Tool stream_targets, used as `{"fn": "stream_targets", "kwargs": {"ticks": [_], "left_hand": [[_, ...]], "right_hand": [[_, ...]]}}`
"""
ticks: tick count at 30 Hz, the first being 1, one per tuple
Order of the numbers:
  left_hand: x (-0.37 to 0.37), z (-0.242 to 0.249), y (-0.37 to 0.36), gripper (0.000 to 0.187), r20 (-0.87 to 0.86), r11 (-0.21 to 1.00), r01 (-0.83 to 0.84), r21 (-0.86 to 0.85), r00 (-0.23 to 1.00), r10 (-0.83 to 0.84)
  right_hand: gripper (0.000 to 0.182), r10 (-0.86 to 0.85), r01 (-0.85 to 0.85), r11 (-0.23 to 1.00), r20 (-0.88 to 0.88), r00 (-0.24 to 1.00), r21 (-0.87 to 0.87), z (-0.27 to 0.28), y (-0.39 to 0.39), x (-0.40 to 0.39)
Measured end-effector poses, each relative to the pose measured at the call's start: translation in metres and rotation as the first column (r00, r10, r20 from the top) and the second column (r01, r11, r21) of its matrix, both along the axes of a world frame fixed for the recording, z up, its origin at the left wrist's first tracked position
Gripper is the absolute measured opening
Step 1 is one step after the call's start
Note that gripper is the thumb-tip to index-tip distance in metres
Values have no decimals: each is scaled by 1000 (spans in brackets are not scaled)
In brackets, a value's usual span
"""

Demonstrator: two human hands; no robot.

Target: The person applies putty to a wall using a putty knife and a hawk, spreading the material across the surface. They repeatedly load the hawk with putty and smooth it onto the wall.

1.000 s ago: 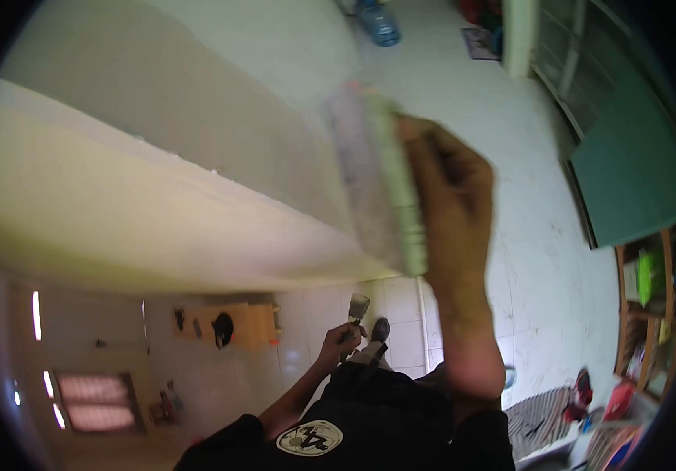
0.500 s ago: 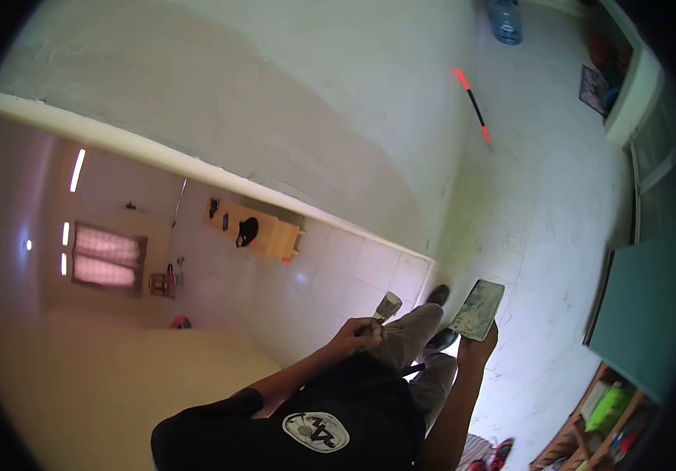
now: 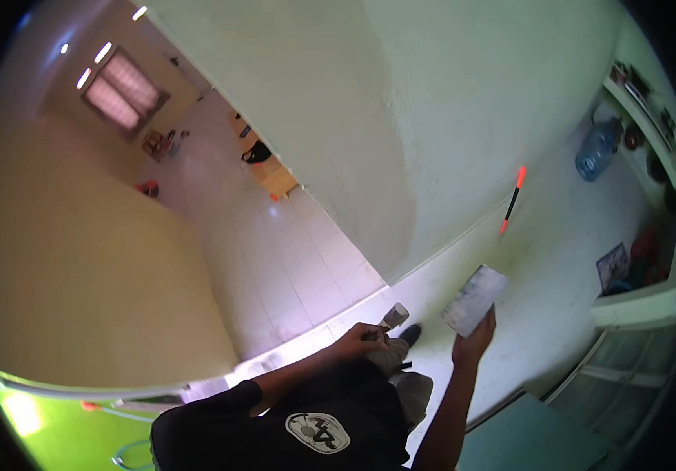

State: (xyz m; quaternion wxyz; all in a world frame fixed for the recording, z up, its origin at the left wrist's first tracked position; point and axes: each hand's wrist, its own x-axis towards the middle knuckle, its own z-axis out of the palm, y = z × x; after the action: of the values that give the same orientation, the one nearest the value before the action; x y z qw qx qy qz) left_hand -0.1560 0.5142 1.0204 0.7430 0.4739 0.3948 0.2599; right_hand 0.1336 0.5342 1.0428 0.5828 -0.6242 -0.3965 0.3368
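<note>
My left hand (image 3: 364,341) is closed around the handle of a putty knife (image 3: 395,315), whose wide blade is smeared with pale material and points up and to the right. Held up in my right hand (image 3: 475,343) is a flat rectangular plastering board (image 3: 473,301), its face streaked white and grey. The fingers of that hand are mostly hidden behind it. Ahead of both hands stands a pale wall (image 3: 463,102) with a darker grey coated patch (image 3: 330,141). Neither tool touches the wall.
An orange-and-black rod-like tool (image 3: 513,202) is near the wall's foot. Beyond it stand a blue water bottle (image 3: 595,149) and a shelf (image 3: 644,110). A teal panel (image 3: 530,436) is at lower right. Through the opening on the left are a wooden bench (image 3: 275,179) and a curtained window (image 3: 124,90).
My view has swung to the right, bringing the bottle and shelf further in. The board has tilted in my right hand. Both hands keep their tools.
</note>
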Motion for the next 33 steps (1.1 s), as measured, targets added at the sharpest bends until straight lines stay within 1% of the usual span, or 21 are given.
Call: {"fn": "stream_targets", "kwargs": {"ticks": [1,2,4,6,8,10,11,12,13,14,16,17,18,19,21,23,26,27,28,31,33], "left_hand": [[13,-2,-3,13,-69,1000,-1,12,998,1],[27,5,-8,11,-85,998,-55,-1,995,55],[51,20,-17,8,-127,986,-161,-46,980,154],[62,20,-31,8,-126,965,-261,-28,959,255],[76,18,-51,11,-160,920,-384,81,906,392],[78,17,-82,12,-155,855,-513,72,841,518],[76,2,-109,15,-174,825,-561,69,807,563],[82,9,-132,15,-333,743,-666,-67,717,612],[84,11,-152,13,-264,743,-668,36,711,652],[85,0,-175,11,-232,723,-680,121,689,687],[86,14,-200,8,-287,657,-752,58,618,732],[85,17,-216,6,-296,609,-793,7,580,759],[84,19,-224,5,-300,559,-828,-42,544,784],[86,19,-230,5,-219,473,-880,-54,472,854],[90,29,-250,2,-233,438,-898,-49,437,869],[81,27,-252,2,-211,413,-911,-15,407,889],[73,55,-236,4,-154,426,-904,24,418,895],[71,55,-232,4,-119,410,-911,43,403,907],[70,67,-225,6,-157,450,-888,90,434,887],[67,76,-211,7,-131,462,-880,113,448,885],[72,79,-207,7,-89,445,-886,132,437,895]], "right_hand": [[49,20,-20,1000,-33,999,4,-4,13,5],[50,72,-65,997,-571,818,32,3,28,7],[54,-28,-66,989,-603,797,-133,11,58,-9],[58,88,-176,980,-601,794,-90,9,79,-37],[51,264,-285,956,-639,723,73,-18,105,-63],[44,521,-442,847,-624,582,295,-14,131,-93],[41,510,-440,854,-616,600,278,0,135,-107],[39,502,-442,858,-606,618,260,13,137,-117],[41,481,-418,869,-656,581,266,20,141,-125],[42,468,-394,878,-656,592,271,26,142,-125],[43,442,-340,896,-657,611,287,41,151,-133],[49,459,-355,887,-648,607,296,46,150,-130],[50,463,-345,886,-646,607,310,63,152,-133],[50,460,-339,888,-645,611,312,77,149,-133],[51,405,-258,914,-678,613,313,136,139,-130],[46,460,-228,884,-667,586,409,195,148,-132],[39,542,-175,821,-645,539,544,290,160,-134],[36,597,-149,769,-614,516,622,321,166,-133],[34,646,-121,714,-582,494,690,350,170,-130],[30,783,-134,525,-415,463,841,426,153,-102],[26,831,-147,415,-308,464,898,440,133,-70]]}}
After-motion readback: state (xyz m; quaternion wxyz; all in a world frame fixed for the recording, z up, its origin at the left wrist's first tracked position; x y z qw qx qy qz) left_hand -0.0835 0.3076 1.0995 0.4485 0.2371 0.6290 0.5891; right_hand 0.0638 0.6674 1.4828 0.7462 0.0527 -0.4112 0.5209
